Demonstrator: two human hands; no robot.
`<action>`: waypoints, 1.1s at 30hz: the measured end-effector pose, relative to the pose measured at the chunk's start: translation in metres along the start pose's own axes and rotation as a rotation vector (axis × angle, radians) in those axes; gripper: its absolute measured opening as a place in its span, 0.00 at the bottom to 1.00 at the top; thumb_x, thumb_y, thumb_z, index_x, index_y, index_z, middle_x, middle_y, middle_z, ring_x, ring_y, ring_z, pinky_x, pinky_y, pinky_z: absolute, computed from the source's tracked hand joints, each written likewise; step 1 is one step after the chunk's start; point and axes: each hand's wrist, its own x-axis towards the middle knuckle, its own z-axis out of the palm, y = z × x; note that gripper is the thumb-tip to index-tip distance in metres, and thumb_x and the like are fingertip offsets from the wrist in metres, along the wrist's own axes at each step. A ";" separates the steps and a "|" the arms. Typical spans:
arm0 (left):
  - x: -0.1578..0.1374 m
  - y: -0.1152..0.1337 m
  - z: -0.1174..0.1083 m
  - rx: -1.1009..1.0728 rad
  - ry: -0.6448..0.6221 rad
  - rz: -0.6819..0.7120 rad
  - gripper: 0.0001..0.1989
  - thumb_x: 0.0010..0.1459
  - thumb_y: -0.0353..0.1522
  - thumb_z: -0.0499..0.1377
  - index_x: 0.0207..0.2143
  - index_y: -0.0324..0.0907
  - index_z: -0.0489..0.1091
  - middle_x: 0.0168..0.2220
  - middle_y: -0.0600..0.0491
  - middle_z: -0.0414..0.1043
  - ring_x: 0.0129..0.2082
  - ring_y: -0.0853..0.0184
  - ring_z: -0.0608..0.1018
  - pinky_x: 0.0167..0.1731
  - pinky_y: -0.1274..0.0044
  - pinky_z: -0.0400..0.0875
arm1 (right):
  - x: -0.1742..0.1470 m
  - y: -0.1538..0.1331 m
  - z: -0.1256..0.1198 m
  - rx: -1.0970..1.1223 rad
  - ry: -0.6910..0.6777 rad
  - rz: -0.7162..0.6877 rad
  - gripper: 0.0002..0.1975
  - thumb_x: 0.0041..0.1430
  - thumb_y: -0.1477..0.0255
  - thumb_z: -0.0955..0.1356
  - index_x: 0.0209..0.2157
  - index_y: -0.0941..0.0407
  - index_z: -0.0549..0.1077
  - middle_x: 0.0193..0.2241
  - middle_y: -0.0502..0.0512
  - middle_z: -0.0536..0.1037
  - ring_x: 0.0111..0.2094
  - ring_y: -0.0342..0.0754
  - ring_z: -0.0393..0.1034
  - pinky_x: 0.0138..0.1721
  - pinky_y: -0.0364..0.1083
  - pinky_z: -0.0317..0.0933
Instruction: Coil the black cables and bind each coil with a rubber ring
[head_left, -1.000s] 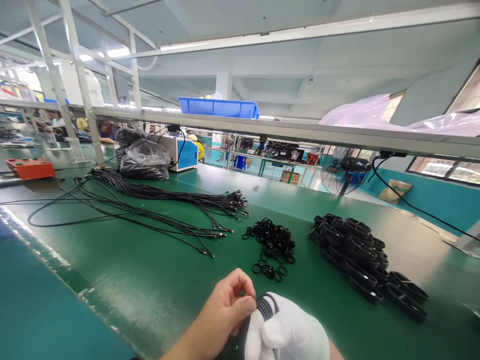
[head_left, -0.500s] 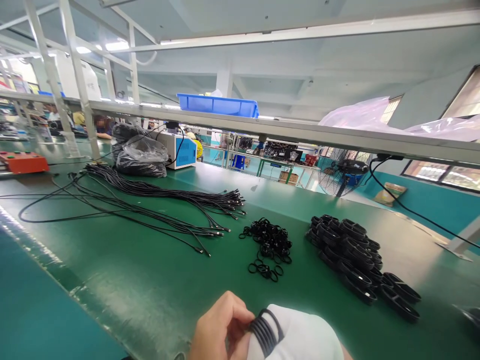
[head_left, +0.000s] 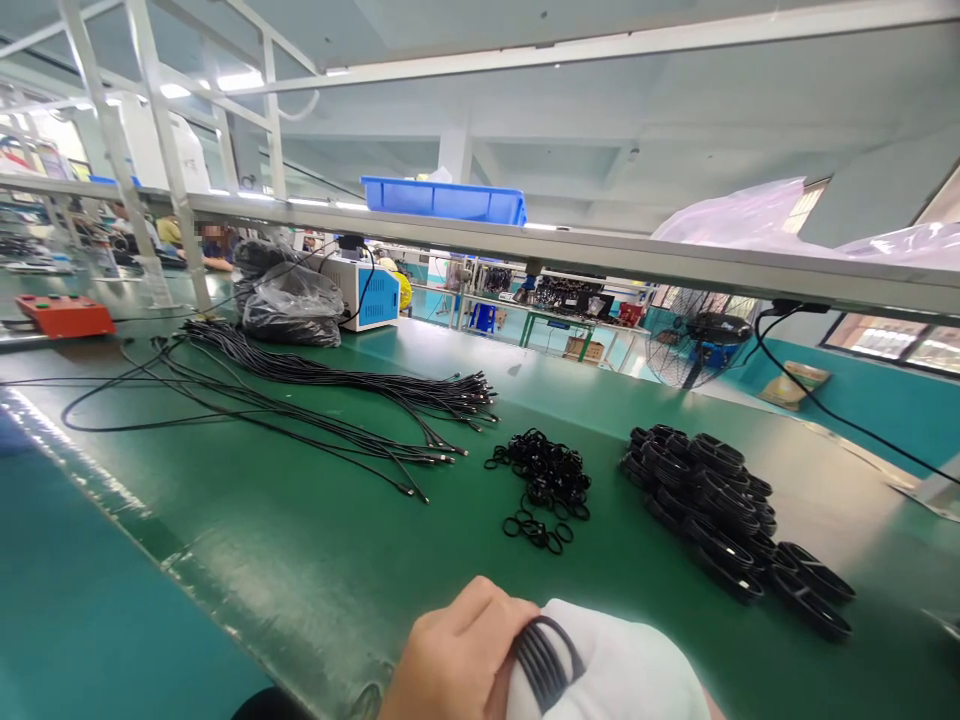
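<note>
The right hand (head_left: pixel 634 665), in a white fabric glove, is curled around a small coil of black, rounded cable (head_left: pixel 546 668), its turns lying side by side against the glove near the table's front edge. The bare left hand (head_left: pixel 461 655) is bent against the coil's left side; its fingertips are hidden, so whether they pinch the cable cannot be told. Beyond the hands, on the green, glossy table (head_left: pixel 315 560), lies a loose pile of small black rings (head_left: pixel 544 468), with a few more scattered just in front. To the right sits a heap of black, oval cable coils (head_left: pixel 709 490). To the left stretches a long bundle of straight black cables (head_left: pixel 322 372), its metal-tipped ends pointing towards the rings.
</note>
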 end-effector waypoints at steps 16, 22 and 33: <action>0.005 -0.013 -0.038 -0.088 -0.206 0.011 0.13 0.57 0.23 0.46 0.37 0.41 0.68 0.30 0.51 0.71 0.28 0.70 0.72 0.28 0.81 0.65 | -0.008 -0.008 0.013 -0.078 0.521 -0.149 0.25 0.55 0.56 0.64 0.52 0.50 0.66 0.46 0.58 0.71 0.48 0.55 0.65 0.44 0.51 0.62; 0.015 -0.010 -0.041 -0.251 -0.339 -0.229 0.13 0.59 0.25 0.47 0.34 0.42 0.71 0.31 0.53 0.72 0.31 0.71 0.72 0.32 0.82 0.65 | 0.029 0.019 0.014 -0.055 0.493 -0.055 0.49 0.33 0.61 0.76 0.59 0.50 0.56 0.44 0.56 0.72 0.47 0.56 0.66 0.48 0.51 0.59; 0.022 -0.007 -0.037 -0.085 -0.346 -0.503 0.12 0.54 0.25 0.49 0.34 0.44 0.69 0.32 0.55 0.68 0.31 0.69 0.71 0.32 0.79 0.64 | 0.048 -0.003 0.026 0.196 0.375 -0.016 0.26 0.34 0.77 0.71 0.41 0.60 0.68 0.23 0.49 0.73 0.24 0.44 0.69 0.29 0.45 0.65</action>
